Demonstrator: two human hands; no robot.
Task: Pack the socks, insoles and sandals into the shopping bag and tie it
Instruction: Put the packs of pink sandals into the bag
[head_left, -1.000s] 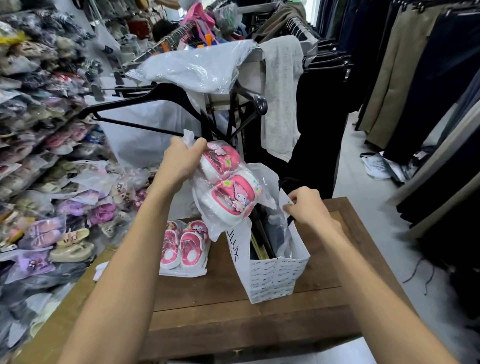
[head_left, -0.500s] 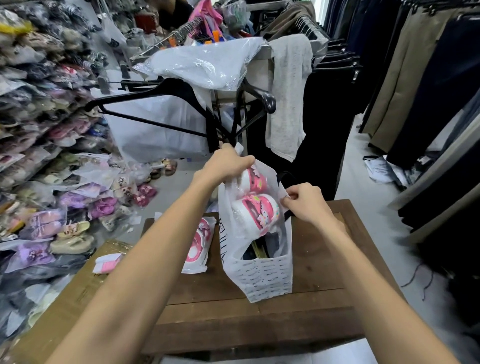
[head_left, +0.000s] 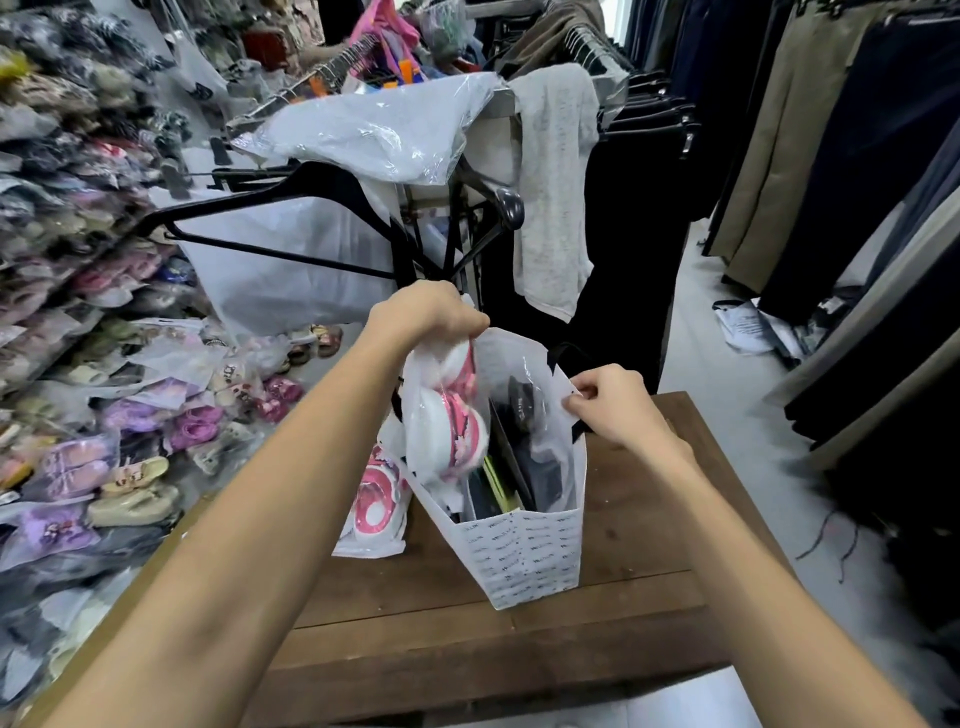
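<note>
A white printed shopping bag (head_left: 524, 561) stands open on the wooden table (head_left: 519, 639). My left hand (head_left: 426, 314) grips the top of a clear plastic pack of pink and white sandals (head_left: 449, 431), which hangs partly inside the bag's left side. My right hand (head_left: 613, 402) pinches the bag's right rim and holds it open. Dark flat items, socks or insoles (head_left: 514, 467), stand inside the bag. A second pack of pink sandals (head_left: 376, 506) lies on the table just left of the bag.
Shelves and heaps of bagged sandals (head_left: 88, 405) fill the left side. A clothes rack with black hangers (head_left: 322, 208) and plastic-covered garments stands right behind the table. Trousers (head_left: 831, 156) hang on the right. The floor aisle runs along the right.
My left hand has lowered the sandal pack from above the bag down into its mouth. My right hand stays on the bag's rim.
</note>
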